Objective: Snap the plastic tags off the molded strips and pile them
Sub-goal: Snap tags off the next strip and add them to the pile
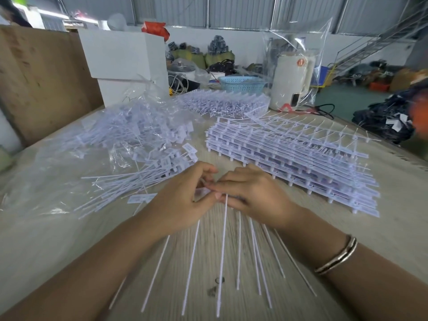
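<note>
Tag (203, 192) pinched between left hand (183, 200) and right hand (252, 193).

White molded strips (294, 156) are stacked flat right of the loose tag pile (148, 163); one strip (222, 251) is held, tails fanned toward the viewer.

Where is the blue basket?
In the head view, the light-blue perforated plastic basket sits at the table's far edge, just left of the white cylindrical appliance.
</note>
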The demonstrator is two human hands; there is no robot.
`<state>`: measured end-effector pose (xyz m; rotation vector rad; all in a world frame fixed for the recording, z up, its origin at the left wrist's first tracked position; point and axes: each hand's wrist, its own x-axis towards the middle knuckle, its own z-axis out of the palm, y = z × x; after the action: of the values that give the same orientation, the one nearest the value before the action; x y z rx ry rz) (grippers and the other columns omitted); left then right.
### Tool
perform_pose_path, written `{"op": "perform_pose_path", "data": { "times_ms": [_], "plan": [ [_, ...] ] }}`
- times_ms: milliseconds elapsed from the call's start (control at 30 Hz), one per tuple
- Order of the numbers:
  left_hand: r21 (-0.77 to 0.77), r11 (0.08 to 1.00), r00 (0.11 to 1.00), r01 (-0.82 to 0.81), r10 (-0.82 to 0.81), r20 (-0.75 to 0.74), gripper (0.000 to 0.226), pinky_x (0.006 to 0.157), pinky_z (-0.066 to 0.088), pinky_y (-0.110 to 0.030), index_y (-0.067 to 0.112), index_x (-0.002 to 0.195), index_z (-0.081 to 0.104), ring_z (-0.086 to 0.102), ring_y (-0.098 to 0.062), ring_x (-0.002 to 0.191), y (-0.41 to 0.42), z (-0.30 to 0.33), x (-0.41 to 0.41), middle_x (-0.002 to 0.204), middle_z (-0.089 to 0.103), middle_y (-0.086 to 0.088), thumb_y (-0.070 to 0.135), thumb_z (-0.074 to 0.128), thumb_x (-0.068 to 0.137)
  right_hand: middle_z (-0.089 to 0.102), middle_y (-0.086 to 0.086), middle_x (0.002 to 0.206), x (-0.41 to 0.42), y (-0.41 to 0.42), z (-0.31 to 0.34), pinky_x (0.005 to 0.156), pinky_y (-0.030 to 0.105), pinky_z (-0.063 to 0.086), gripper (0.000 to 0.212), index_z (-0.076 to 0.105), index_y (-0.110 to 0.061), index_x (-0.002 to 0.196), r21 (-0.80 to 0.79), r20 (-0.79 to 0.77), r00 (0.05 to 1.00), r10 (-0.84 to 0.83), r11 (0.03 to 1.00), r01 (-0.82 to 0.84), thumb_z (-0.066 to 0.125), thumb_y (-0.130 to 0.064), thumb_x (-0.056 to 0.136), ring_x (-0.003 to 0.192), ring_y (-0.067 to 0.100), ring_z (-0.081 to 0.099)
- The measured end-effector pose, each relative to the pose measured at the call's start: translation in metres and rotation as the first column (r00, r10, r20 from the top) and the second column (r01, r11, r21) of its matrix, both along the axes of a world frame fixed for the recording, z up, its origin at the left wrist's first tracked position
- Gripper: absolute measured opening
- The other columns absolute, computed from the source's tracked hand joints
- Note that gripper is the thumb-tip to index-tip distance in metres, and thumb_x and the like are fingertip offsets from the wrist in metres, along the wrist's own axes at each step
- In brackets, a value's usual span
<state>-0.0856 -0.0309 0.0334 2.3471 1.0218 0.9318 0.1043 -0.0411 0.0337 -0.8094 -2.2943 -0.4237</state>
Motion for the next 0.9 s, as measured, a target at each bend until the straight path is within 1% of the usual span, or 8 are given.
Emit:
{"op": "perform_pose_path", "data": {
  "times_ms": [133, 200, 333, 467, 567, 667, 767, 900],
  "plan": [
    [-0.102, 0.995, 0.990, -0.006, -0.008, -0.137, 0.039, 0.070, 0.043, -0.023, 0.038, 0.102, 0.057, 0.057, 0.006, 0.079, 0.009, 0.004, -0.016, 0.087, 0.063, 0.018, 0.066, 0.034, 0.086, 0.071, 0.003, 0.082, 0.009, 0.004, 0.001, 0.059, 0.038, 0.050, 0.019, 0.074, -0.011, 0.101, 0.025, -0.091, 0.996, 0.011, 1.000, -0.009, 0.064, -0.015, 0.085, 0.068, 0.022, 0.067],
    [-0.088, 0.996, 0.992, 0.002, -0.013, -0.128, 0.029, 0.063, 0.042, -0.027, 0.035, 0.088, 0.058, 0.056, -0.002, 0.067, 0.011, 0.002, -0.019, 0.077, 0.063, 0.013, 0.058, 0.041, 0.085, 0.071, 0.003, 0.081, 0.012, 0.005, 0.001, 0.058, 0.034, 0.049, 0.023, 0.074, -0.012, 0.100, 0.032, -0.082, 0.997, -0.013, 0.999, 0.016, 0.060, -0.024, 0.087, 0.066, 0.021, 0.067],
    [-0.021, 0.998, 0.996, 0.057, -0.058, -0.062, 0.012, 0.053, 0.034, -0.013, 0.037, 0.077, 0.056, 0.047, -0.002, 0.055, 0.012, 0.001, -0.019, 0.062, 0.055, 0.018, 0.035, 0.058, 0.088, 0.072, 0.003, 0.081, 0.011, 0.005, -0.004, 0.062, 0.032, 0.047, 0.025, 0.073, -0.011, 0.102, -0.093, -0.126, 0.992, -0.009, 0.996, -0.002, 0.064, -0.027, 0.085, 0.068, 0.021, 0.067],
    [0.036, 0.995, 0.996, 0.091, -0.091, -0.017, 0.010, 0.054, 0.034, -0.011, 0.036, 0.082, 0.058, 0.050, -0.003, 0.058, 0.011, 0.005, -0.019, 0.068, 0.057, 0.015, 0.045, 0.055, 0.084, 0.073, 0.007, 0.080, 0.010, 0.007, -0.007, 0.068, 0.043, 0.050, 0.023, 0.073, -0.008, 0.100, -0.301, -0.301, 0.953, -0.022, 0.951, -0.074, 0.065, -0.021, 0.083, 0.067, 0.020, 0.067],
    [0.077, 0.994, 0.997, 0.074, -0.070, -0.044, 0.011, 0.055, 0.037, -0.017, 0.036, 0.083, 0.058, 0.053, -0.007, 0.063, 0.013, 0.004, -0.019, 0.072, 0.061, 0.010, 0.046, 0.056, 0.087, 0.072, 0.009, 0.074, 0.011, 0.005, -0.008, 0.062, 0.044, 0.048, 0.020, 0.076, -0.011, 0.081, -0.483, -0.536, 0.837, -0.107, 0.852, -0.200, 0.066, -0.027, 0.083, 0.063, 0.034, 0.062],
    [0.081, 0.995, 0.998, 0.062, -0.061, -0.022, 0.010, 0.055, 0.038, -0.016, 0.035, 0.084, 0.057, 0.054, -0.008, 0.063, 0.015, 0.005, -0.024, 0.073, 0.061, 0.011, 0.043, 0.052, 0.085, 0.074, -0.004, 0.083, 0.019, 0.004, -0.006, 0.070, 0.050, 0.051, 0.017, 0.075, -0.022, 0.071, -0.543, -0.671, 0.707, -0.222, 0.797, -0.265, 0.065, -0.023, 0.085, 0.078, 0.038, 0.065],
    [0.085, 0.995, 0.999, 0.052, -0.051, -0.012, 0.014, 0.056, 0.037, -0.014, 0.034, 0.088, 0.059, 0.056, -0.008, 0.064, 0.016, 0.005, -0.028, 0.076, 0.061, 0.014, 0.045, 0.050, 0.087, 0.065, -0.021, 0.078, 0.029, 0.004, -0.002, 0.075, 0.038, 0.050, 0.022, 0.068, -0.030, 0.105, -0.446, -0.485, 0.862, -0.145, 0.889, -0.102, 0.062, -0.017, 0.088, 0.071, 0.007, 0.061],
    [0.121, 0.992, 0.999, 0.025, -0.019, -0.050, 0.019, 0.059, 0.038, -0.012, 0.035, 0.095, 0.062, 0.056, -0.004, 0.066, 0.016, 0.002, -0.025, 0.079, 0.060, 0.021, 0.047, 0.048, 0.088, 0.046, -0.019, 0.083, 0.035, 0.008, -0.005, 0.087, 0.047, 0.034, 0.039, 0.054, -0.032, 0.121, -0.438, -0.251, 0.958, -0.139, 0.899, 0.016, 0.063, -0.014, 0.087, 0.077, 0.006, 0.051]
  ]
}}
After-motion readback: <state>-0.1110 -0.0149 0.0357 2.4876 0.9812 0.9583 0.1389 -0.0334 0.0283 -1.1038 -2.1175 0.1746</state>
